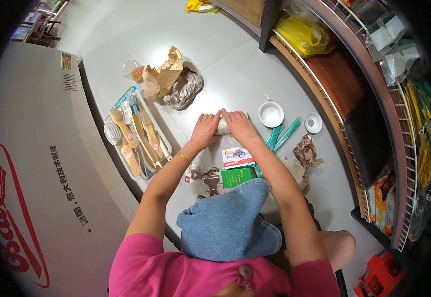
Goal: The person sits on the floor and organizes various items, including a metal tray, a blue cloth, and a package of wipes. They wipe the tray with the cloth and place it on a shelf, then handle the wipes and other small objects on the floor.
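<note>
A small bundle wrapped in printed paper rests on the grey floor, gripped between both hands. My left hand covers its left side, fingers bent over the top. On the opposite side my right hand presses against it, the two sets of fingertips nearly meeting. Whatever is inside the paper is hidden. Just below the hands lies a flat printed box with cookware pictured on it. Nearer to me is a green box, partly behind blue denim cloth. A white bowl stands right of my right hand.
Teal strap-like pieces, a small white dish and crumpled brown paper lie rightward. A white tray of wooden-handled brushes stands left, with crumpled wrapping paper beyond it. Wire-edged shelves bound the right; a large white panel the left.
</note>
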`<action>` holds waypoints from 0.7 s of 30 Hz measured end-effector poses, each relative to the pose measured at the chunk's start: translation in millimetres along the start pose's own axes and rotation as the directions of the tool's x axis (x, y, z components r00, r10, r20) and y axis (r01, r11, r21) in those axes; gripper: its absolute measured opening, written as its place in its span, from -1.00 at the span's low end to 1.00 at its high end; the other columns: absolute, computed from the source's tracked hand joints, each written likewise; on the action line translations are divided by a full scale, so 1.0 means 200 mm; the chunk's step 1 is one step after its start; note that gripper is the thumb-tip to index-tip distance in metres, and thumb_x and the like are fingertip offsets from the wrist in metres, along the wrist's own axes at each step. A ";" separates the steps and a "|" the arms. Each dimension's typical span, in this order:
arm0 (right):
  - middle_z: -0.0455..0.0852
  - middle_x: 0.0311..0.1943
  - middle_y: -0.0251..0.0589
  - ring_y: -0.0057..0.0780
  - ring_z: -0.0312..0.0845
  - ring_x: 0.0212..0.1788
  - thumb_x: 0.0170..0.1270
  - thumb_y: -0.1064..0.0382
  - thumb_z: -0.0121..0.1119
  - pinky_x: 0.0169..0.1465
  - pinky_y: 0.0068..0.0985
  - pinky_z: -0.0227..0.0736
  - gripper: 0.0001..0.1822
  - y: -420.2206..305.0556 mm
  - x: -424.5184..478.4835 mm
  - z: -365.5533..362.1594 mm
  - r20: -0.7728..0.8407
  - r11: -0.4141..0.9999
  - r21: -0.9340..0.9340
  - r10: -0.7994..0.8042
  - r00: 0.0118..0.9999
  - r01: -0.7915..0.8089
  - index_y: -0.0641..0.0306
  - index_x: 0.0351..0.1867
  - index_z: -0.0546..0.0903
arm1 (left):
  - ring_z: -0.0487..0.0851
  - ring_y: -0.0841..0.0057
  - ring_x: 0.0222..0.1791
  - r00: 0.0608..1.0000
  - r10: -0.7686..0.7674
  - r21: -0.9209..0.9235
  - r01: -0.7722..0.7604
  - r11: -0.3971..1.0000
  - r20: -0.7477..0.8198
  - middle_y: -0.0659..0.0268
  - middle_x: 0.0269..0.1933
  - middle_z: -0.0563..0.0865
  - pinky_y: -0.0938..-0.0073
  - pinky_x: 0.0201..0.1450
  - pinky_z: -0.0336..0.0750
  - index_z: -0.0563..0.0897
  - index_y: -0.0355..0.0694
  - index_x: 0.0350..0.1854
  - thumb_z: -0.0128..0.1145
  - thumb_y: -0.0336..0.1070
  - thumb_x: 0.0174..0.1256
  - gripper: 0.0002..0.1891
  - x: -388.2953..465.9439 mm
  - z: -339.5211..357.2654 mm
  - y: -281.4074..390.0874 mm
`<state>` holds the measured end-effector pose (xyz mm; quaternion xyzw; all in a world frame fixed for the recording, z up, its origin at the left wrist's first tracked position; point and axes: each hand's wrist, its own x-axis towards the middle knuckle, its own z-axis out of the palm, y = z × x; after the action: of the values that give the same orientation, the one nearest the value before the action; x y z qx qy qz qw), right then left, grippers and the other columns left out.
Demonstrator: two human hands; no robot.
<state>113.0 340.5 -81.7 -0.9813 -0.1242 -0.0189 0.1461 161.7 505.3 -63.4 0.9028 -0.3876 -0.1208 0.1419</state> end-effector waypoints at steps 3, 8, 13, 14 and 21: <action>0.56 -0.22 -0.17 -0.34 0.46 -0.06 0.01 0.31 0.16 0.16 -0.39 0.28 -0.32 0.01 -0.01 0.04 -0.054 0.996 -0.093 -0.010 0.998 0.005 0.23 0.26 0.29 | 0.53 0.15 -0.01 0.992 -0.072 0.014 0.071 0.997 0.106 0.12 -0.10 0.56 0.18 0.11 0.40 0.38 -0.20 0.11 0.41 -0.24 -0.30 -0.24 0.04 -0.02 -0.01; 0.54 -0.21 -0.16 -0.27 0.45 -0.08 -0.29 0.21 0.46 0.14 -0.37 0.30 -0.09 0.01 0.03 -0.07 0.211 0.999 -0.024 0.042 0.977 -0.038 0.25 0.22 0.29 | 0.62 0.13 -0.16 0.936 -0.064 -0.075 0.095 0.993 0.345 0.07 -0.23 0.65 0.25 -0.07 0.50 0.47 -0.22 -0.02 0.45 -0.11 -0.36 -0.29 0.12 -0.08 -0.06; 0.62 -0.20 -0.11 -0.32 0.55 -0.09 -0.25 0.19 0.48 0.06 -0.40 0.41 -0.25 0.01 0.01 -0.44 0.279 0.629 0.744 0.014 0.960 -0.225 0.29 0.08 0.42 | 0.60 0.48 -0.18 0.684 0.166 -0.628 0.511 0.587 0.711 0.27 -0.17 0.66 0.46 -0.06 0.49 0.49 -0.34 0.06 0.41 -0.24 -0.29 -0.29 0.01 -0.28 -0.17; 0.66 -0.19 -0.09 -0.41 0.59 -0.12 -0.13 0.14 0.45 -0.05 -0.45 0.47 -0.41 0.03 0.00 -0.51 0.284 0.462 0.844 0.044 0.958 -0.272 0.33 -0.04 0.51 | 0.58 0.52 -0.11 0.615 0.206 -0.639 0.657 0.401 0.761 0.28 -0.09 0.64 0.51 0.02 0.45 0.47 -0.35 0.10 0.39 -0.31 -0.24 -0.31 0.00 -0.35 -0.13; 0.70 -0.32 -0.09 -0.45 0.62 -0.25 0.03 0.01 0.37 -0.13 -0.49 0.50 -0.55 -0.07 0.02 -0.70 0.175 0.734 0.514 0.416 0.892 -0.443 0.35 -0.22 0.59 | 0.58 0.55 -0.15 0.891 -0.350 -0.534 0.453 0.714 0.288 0.24 -0.18 0.65 0.48 -0.05 0.47 0.41 -0.29 0.09 0.35 -0.26 -0.18 -0.33 -0.08 -0.48 0.41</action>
<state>113.1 313.4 57.1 -0.9014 0.1020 0.0747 0.4142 127.8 477.9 56.4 0.8629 -0.1353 -0.3373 0.3513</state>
